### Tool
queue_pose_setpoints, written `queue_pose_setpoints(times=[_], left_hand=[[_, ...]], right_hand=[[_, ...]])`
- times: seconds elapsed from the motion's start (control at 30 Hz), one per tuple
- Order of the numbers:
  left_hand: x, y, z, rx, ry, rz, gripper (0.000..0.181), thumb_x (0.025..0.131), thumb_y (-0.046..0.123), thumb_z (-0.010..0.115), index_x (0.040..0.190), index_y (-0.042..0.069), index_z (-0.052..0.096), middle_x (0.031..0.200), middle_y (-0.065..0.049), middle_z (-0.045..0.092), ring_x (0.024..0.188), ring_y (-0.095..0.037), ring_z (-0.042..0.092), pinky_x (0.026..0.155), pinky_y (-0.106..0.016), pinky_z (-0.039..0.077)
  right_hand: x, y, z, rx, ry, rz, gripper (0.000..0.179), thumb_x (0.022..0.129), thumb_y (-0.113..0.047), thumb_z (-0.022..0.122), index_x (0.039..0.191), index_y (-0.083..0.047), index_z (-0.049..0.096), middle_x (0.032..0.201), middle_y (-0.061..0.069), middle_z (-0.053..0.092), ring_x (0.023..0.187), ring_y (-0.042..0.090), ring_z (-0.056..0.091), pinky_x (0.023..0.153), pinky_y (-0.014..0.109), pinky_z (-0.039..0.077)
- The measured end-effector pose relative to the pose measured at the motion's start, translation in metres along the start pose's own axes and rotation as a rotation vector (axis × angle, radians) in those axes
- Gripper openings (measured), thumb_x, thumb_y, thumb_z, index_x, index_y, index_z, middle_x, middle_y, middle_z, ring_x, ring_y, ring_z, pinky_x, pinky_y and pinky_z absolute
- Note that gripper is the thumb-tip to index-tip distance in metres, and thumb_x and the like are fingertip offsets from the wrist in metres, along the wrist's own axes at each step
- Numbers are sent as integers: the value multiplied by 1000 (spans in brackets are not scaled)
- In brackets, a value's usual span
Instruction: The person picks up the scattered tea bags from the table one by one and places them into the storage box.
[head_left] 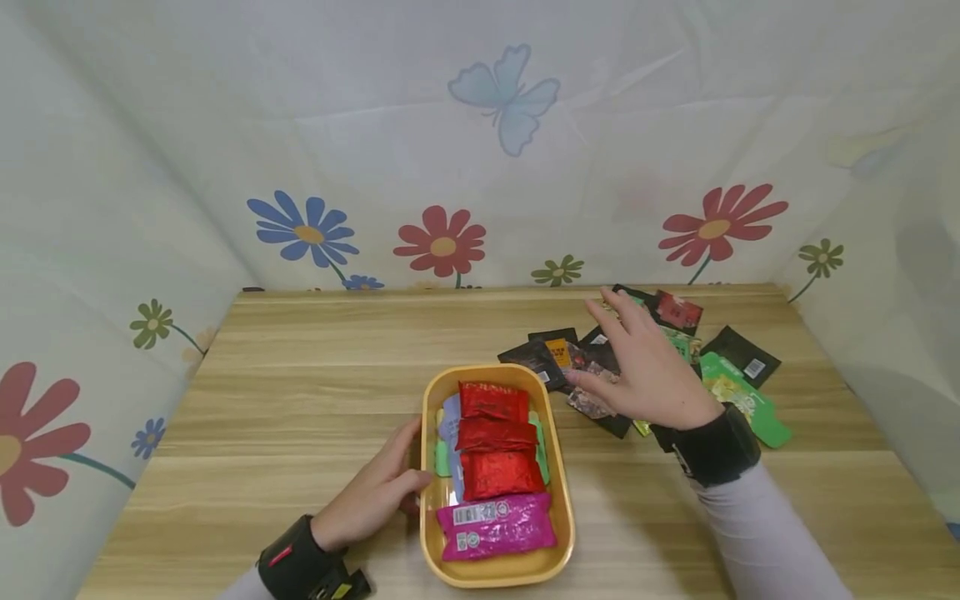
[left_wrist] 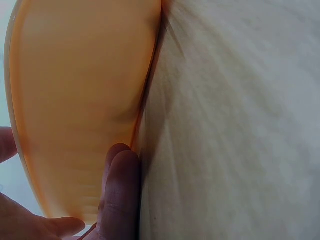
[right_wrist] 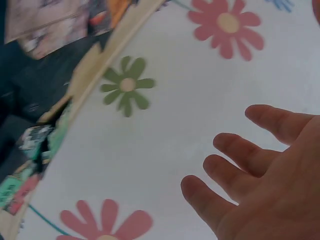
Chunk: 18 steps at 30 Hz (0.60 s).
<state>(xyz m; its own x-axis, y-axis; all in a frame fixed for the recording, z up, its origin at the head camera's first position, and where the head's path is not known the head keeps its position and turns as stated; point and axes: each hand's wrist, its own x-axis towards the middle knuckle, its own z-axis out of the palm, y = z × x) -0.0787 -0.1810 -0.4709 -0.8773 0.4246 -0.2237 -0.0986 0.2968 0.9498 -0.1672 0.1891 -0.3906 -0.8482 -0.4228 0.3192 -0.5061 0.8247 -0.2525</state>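
My left hand (head_left: 375, 492) holds the left side of a yellow plastic basket (head_left: 564, 533), its thumb at the rim and other fingers against the outer wall (left_wrist: 85, 100). Inside lie several shiny red packets (head_left: 501, 475) and a magenta packet (head_left: 498, 527) nearest me. Beneath them show pale purple and green pieces. My right hand (head_left: 648, 375) hovers over a loose pile of flat sachets, fingers spread, holding nothing. Among the sachets are a black one (head_left: 742, 357), a green one (head_left: 757, 412) and a red one (head_left: 678, 311); the hand hides part of the pile.
The wood-grain table (head_left: 315, 383) carries the basket in front and the sachets at the back right. A white curtain (head_left: 360, 125) with flowers and a butterfly encloses the table's back and sides.
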Motion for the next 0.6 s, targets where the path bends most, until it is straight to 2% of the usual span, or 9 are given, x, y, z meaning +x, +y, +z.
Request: queue_pose_setpoints(times=[0.1, 0.27, 0.47, 0.6], left_hand=[[-1, -1, -1, 2, -2, -8, 77, 95, 20, 56, 162, 21, 18, 153, -13, 27, 89, -26, 66, 61, -42, 59], [-3, 1, -2, -7, -5, -5, 77, 95, 19, 55, 162, 21, 17, 154, -13, 26, 89, -26, 66, 61, -43, 59], [-3, 3, -1, -3, 8, 7, 77, 94, 19, 56, 161, 21, 18, 155, -13, 27, 90, -26, 65, 61, -42, 59], [-1, 1, 0, -15, 3, 13, 77, 95, 19, 56, 161, 21, 18, 156, -12, 26, 90, -26, 65, 61, -43, 59]], right_hand=[[1, 15, 10, -12, -23, 50, 96, 84, -61, 63, 156, -6, 34, 160, 20, 26, 145, 40, 25, 112, 63, 29], [2, 30, 28, -16, -81, 53, 94, 85, -62, 62, 155, -3, 36, 158, 21, 29, 142, 40, 30, 112, 60, 32], [0, 33, 37, -50, -133, 45, 94, 84, -60, 64, 153, -2, 39, 154, 24, 34, 138, 43, 35, 109, 61, 35], [-8, 27, 41, -81, -169, 73, 93, 80, -60, 68, 150, -2, 45, 151, 23, 38, 135, 43, 39, 107, 62, 36]])
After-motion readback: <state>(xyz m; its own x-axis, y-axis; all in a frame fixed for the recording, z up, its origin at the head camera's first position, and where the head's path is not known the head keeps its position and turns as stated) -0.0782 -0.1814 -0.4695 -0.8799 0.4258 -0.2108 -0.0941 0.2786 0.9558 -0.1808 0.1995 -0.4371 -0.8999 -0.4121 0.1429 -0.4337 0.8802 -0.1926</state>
